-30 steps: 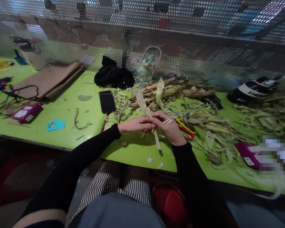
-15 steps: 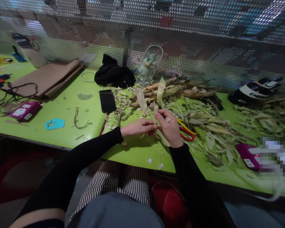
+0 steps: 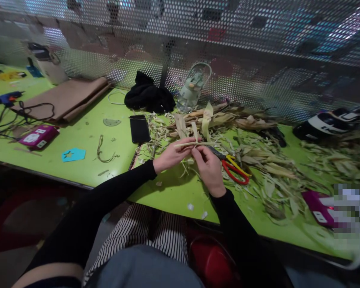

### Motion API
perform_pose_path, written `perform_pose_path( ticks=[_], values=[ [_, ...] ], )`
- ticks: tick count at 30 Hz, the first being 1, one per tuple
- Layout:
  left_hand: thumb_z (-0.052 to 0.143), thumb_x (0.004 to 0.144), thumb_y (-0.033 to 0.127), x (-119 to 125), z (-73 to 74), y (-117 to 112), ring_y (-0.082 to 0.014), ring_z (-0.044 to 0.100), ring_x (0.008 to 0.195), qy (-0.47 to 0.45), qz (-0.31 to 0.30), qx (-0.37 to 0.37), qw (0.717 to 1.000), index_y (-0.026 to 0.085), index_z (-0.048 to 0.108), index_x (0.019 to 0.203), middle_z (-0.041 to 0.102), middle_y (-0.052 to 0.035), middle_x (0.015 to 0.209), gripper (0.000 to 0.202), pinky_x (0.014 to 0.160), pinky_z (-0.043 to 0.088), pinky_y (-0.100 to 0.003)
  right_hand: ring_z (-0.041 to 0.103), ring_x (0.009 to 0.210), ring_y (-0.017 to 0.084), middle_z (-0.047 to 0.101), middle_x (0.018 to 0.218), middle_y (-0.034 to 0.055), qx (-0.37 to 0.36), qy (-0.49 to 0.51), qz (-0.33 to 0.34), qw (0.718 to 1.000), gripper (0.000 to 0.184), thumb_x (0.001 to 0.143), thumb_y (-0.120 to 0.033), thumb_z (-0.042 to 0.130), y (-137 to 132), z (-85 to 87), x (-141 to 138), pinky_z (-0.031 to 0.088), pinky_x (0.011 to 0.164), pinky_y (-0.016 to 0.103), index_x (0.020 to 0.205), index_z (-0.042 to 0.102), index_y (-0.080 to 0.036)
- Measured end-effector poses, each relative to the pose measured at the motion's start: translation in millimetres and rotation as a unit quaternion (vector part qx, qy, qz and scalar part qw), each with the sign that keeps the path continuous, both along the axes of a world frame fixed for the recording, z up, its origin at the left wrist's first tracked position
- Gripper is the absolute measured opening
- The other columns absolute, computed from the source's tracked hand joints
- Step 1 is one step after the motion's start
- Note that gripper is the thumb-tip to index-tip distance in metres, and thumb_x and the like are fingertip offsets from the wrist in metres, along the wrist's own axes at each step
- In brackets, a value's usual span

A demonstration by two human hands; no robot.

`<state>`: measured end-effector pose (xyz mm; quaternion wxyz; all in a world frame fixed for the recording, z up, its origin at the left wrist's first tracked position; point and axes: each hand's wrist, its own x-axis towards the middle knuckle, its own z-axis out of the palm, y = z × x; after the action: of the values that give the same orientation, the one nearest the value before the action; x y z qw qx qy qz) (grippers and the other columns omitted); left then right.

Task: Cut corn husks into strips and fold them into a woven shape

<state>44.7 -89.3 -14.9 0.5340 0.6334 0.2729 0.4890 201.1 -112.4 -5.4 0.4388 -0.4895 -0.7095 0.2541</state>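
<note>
Between my two hands is a small bundle of pale corn husk strips (image 3: 195, 143), crossed, with one strip standing up and others lying sideways. My left hand (image 3: 175, 154) supports it from the left, its fingers closed under and around the strips. On the right, my right hand (image 3: 209, 167) pinches at the middle of the bundle with thumb and fingertips. Red and yellow handled pliers (image 3: 236, 171) lie just right of my right hand. Behind the hands spreads a heap of dry corn husks (image 3: 225, 116), with shredded bits around it.
A black phone (image 3: 139, 129) and a green bottle (image 3: 192, 90) stand beyond my hands, near a black cloth (image 3: 150, 94). Leftward are a purple power strip (image 3: 39, 137), a glue gun (image 3: 7, 98) and brown paper (image 3: 63, 98). A perforated metal screen (image 3: 132, 52) borders the table.
The husk bundle has turned so its strips now lie across my left fingers. My right hand has lowered slightly and pinches at its middle. The pliers show more fully; the view shifted a little.
</note>
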Motion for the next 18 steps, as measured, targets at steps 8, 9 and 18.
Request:
perform_pose_path(
  ticks=[8, 9, 18],
  values=[
    [0.048, 0.100, 0.026, -4, -0.9, 4, -0.0182, 0.069, 0.084, 0.318, 0.149, 0.175, 0.920, 0.015, 0.066, 0.111, 0.075, -0.0087, 0.099, 0.023, 0.076, 0.050, -0.027, 0.040, 0.057, 0.013, 0.045, 0.062, -0.0046, -0.021, 0.017, 0.002, 1.000, 0.025, 0.095, -0.039, 0.051, -4, 1.2, 2, 0.032, 0.056, 0.029, 0.077, 0.053, -0.022],
    [0.046, 0.101, 0.026, -3, -0.8, 3, -0.0187, 0.069, 0.084, 0.339, 0.153, 0.189, 0.909, 0.016, 0.066, 0.110, 0.075, -0.0090, 0.099, 0.024, 0.075, 0.049, -0.027, 0.038, 0.055, 0.012, 0.042, 0.061, -0.0052, -0.025, 0.018, 0.008, 1.000, 0.026, 0.096, -0.039, 0.050, -5, 1.9, 1, 0.031, 0.055, 0.029, 0.076, 0.052, -0.023],
    [0.034, 0.103, 0.034, -4, 6.2, -5, -0.0204, 0.067, 0.085, 0.378, 0.167, 0.255, 0.874, 0.015, 0.068, 0.108, 0.074, -0.0118, 0.099, 0.039, 0.074, 0.046, -0.028, 0.039, 0.055, 0.015, 0.040, 0.060, -0.0039, 0.080, -0.039, 0.010, 0.996, 0.023, 0.097, -0.033, 0.048, -11, 7.5, -1, 0.033, 0.055, 0.031, 0.075, 0.049, -0.024]
  ],
)
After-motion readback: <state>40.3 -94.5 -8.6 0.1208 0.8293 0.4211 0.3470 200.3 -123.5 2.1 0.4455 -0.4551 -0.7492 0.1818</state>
